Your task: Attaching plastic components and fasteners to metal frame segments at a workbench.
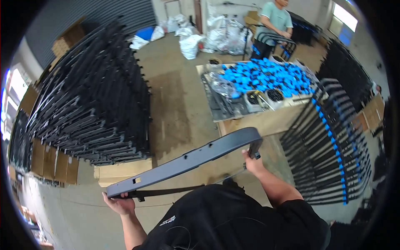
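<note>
A dark grey bent metal frame (173,163) stretches across in front of my body, curved at its right end, with small holes along its flat side and a rectangular slot near the left end. My left hand (119,204) grips its left end from below, fingers wrapped under the edge. Near the curved end, my right hand (252,162) is closed around the frame's lower part. A thinner dark bar (171,191) runs underneath, close to my black shirt; the shirt partly hides that lower side.
At left rises a tall stack of black metal frames (96,96) on boards (123,170). Ahead stands a workbench (258,118) heaped with blue-and-black parts (266,77). Rows of black frames with blue fittings (329,141) stand at right. A person (276,25) handles a frame behind the bench.
</note>
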Available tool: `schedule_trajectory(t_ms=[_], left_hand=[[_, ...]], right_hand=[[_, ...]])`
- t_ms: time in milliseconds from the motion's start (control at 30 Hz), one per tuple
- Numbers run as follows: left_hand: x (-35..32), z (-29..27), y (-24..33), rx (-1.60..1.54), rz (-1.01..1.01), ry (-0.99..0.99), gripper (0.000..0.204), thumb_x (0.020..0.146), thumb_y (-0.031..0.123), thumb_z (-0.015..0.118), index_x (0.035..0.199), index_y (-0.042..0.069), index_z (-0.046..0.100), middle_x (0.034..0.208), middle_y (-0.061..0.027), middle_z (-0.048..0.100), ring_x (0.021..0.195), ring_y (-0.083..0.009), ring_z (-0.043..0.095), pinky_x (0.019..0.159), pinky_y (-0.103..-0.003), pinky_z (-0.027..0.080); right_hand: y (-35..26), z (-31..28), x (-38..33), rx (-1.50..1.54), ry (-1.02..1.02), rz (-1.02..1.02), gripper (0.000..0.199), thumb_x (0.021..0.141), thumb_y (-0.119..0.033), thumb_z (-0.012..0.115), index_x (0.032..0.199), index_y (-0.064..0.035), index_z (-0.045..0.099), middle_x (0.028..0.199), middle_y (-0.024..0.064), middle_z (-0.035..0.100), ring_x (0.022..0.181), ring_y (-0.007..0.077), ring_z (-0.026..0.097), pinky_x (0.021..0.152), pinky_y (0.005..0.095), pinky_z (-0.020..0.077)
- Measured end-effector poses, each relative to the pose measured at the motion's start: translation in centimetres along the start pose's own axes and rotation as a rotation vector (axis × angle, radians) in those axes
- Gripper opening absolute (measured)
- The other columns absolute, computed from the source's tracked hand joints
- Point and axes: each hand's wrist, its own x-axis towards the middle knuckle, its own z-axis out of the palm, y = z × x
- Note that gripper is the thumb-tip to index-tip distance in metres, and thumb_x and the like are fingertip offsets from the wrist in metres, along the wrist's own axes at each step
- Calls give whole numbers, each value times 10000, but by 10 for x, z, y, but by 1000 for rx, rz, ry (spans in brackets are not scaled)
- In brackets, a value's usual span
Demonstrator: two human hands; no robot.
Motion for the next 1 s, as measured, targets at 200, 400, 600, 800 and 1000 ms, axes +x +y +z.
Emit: schedule_trajectory(t_ms=[200,400,600,800,1000], left_hand=[[5,84,-113,-65,-193,-250,559,993,569,455,1066,38,617,809,-40,561,642,-137,450,780,-350,460],[-13,224,-249,-30,-302,-373,548,971,583,484,967,45,588,784,-85,567,843,-238,559,1089,-472,388],[-37,334,-382,132,-319,-396,517,978,525,403,797,56,523,850,-111,587,901,-276,525,938,-422,387],[-57,386,-455,175,-400,-340,376,978,445,496,840,97,529,848,-57,556,925,-239,542,953,-409,404],[-43,411,-495,276,-448,-114,345,1027,352,450,890,59,570,912,-71,599,938,-208,552,956,-356,412]], right_hand=[[60,-118,55,-129,193,-207,325,997,-270,659,796,-23,593,679,24,513,667,150,489,627,365,432],[122,-241,170,-83,148,-192,243,1012,-268,615,1043,-35,673,995,56,660,967,210,598,876,366,462],[211,-346,311,-446,-101,239,618,1048,-457,481,1524,-69,418,1592,145,399,1470,294,360,1183,393,308],[235,-371,399,-393,-85,344,641,1025,-485,501,1512,-74,436,1580,154,423,1440,333,408,1175,410,340],[221,-368,425,-368,-27,525,655,944,-516,636,1424,-80,546,1424,188,583,1265,362,581,1051,427,452]])
